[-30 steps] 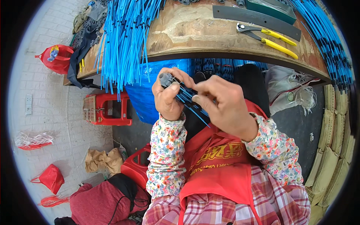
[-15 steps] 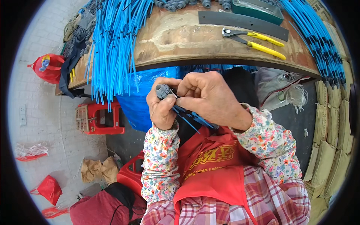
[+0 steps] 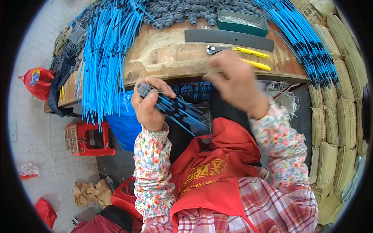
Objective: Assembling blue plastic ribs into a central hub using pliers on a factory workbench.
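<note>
My left hand (image 3: 149, 110) is closed around a bundle of thin blue tubes (image 3: 180, 112) with black bands. Grey ribbed fittings (image 3: 143, 89) at the bundle's end stick up past my thumb, and a thin wire or tie seems to run beside my fingers. Smeared by motion, my right hand (image 3: 241, 83) is apart from the bundle, in front of the table edge. Behind its fingers lie pliers (image 3: 251, 52) with yellow handles and a dark metal head, partly hidden by the hand. Whether my right hand touches them or holds anything is unclear.
On the wooden table (image 3: 155, 52) are a dark flat bar (image 3: 229, 40), a green tray (image 3: 243, 27) of thin wires, heaped grey fittings (image 3: 175, 13) and blue tubes (image 3: 107, 58). A red stool (image 3: 93, 138) stands left; packed sacks (image 3: 328, 165) line the right.
My right hand has left the bundle and moved up and right toward the pliers. My left hand keeps the bundle, now showing more of its tubes. The whole view has shifted.
</note>
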### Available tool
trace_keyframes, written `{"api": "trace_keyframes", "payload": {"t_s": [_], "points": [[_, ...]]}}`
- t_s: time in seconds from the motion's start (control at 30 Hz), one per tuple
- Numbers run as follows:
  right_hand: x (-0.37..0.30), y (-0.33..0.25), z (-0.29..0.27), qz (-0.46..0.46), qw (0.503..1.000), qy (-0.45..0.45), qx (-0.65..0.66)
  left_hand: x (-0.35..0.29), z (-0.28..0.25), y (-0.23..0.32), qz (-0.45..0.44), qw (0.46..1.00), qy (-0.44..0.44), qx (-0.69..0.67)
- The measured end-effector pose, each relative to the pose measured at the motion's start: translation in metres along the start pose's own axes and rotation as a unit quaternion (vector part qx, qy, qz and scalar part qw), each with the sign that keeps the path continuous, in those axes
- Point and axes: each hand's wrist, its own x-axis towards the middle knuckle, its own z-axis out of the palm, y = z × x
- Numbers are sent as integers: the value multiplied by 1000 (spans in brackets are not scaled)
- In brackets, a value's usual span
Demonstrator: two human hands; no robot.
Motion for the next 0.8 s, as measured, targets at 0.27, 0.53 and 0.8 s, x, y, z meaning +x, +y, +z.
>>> {"api": "trace_keyframes", "payload": {"t_s": [0.27, 0.53, 0.8], "points": [[-13, 51, -63, -23, 955, -119, -270, -5, -9, -5, -108, 991, -78, 2], [-32, 13, -73, 290, 950, -76, 84, -4, -1, -5, -129, 982, -132, -47], [-95, -60, -29, 371, 506, -275, 728, -3, 11, -6, -189, 952, -224, -86]]}}
